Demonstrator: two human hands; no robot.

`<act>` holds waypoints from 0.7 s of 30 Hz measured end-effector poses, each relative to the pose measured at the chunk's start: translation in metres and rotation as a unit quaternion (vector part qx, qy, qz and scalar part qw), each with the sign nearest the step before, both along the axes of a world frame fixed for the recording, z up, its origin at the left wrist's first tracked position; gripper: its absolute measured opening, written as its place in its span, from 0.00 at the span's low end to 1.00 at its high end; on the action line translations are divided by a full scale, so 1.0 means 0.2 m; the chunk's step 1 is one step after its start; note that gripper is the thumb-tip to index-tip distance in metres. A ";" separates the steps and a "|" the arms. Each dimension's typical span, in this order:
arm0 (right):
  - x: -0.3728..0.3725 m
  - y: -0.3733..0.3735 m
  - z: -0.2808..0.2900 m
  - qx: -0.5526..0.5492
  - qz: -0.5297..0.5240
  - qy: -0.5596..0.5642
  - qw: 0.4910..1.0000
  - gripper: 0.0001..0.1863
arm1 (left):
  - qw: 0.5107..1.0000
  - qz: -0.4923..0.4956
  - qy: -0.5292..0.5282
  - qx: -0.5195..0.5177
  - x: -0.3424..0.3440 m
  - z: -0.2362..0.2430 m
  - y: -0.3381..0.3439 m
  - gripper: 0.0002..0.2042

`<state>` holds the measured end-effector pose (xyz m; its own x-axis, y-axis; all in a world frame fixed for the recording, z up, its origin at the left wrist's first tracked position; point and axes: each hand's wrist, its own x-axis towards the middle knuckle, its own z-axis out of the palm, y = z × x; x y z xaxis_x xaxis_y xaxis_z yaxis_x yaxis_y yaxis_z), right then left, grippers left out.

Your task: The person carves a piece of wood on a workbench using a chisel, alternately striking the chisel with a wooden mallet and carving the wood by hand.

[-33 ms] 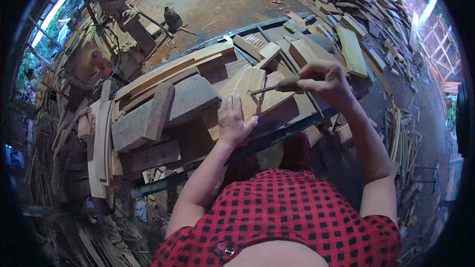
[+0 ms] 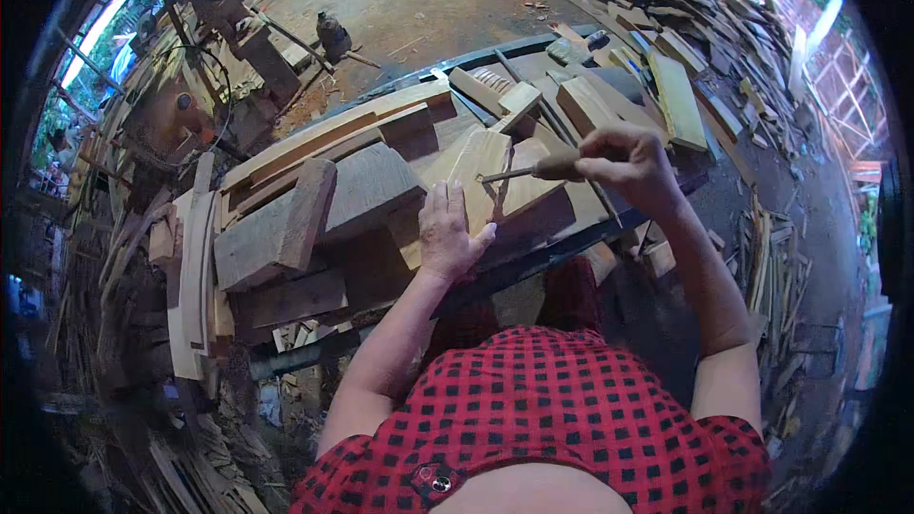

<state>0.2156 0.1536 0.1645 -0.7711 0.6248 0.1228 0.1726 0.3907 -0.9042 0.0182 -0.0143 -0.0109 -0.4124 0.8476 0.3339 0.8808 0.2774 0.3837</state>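
Observation:
A chisel (image 2: 533, 171) with a wooden handle and a slim metal blade lies almost level in my right hand (image 2: 630, 164), which is closed round the handle's end. Its tip meets a small dark notch in a pale wooden piece (image 2: 488, 148) on the bench. My left hand (image 2: 446, 238) presses flat on the wood just left of the tip, fingers stretched out and thumb spread toward the notch. Another pale block (image 2: 529, 188) sits right beside the notched piece, under the blade.
Thick grey-brown boards (image 2: 367, 192) and a slanted wooden block (image 2: 307, 214) fill the bench's left side. Long wooden strips (image 2: 333, 133) run along its far edge. A yellowish board (image 2: 678, 100) lies at the far right. Scrap wood piles (image 2: 705, 0) surround the bench; a dark can (image 2: 332, 38) stands on the floor.
My right hand has shifted very slightly back along the chisel's handle. The chisel tip and my left hand stay where they were.

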 end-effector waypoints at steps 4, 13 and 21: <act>0.10 -0.05 -0.12 0.070 -0.049 0.019 0.996 0.09 | 1.000 0.006 0.001 -0.008 0.00 0.02 0.00 0.42; 0.26 -0.17 -0.38 -0.054 -0.125 0.105 0.985 0.10 | 1.000 0.004 -0.001 -0.005 0.00 0.01 0.00 0.41; 0.23 -0.39 -0.70 -0.218 -0.229 0.129 0.940 0.11 | 0.999 0.029 -0.001 0.015 0.00 -0.01 0.02 0.40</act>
<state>0.2610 0.0751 0.0247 -0.3888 0.9181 -0.0767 -0.0147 -0.0894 -0.9959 0.0177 -0.0095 -0.0137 -0.4615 0.8115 0.3583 0.8629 0.3170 0.3935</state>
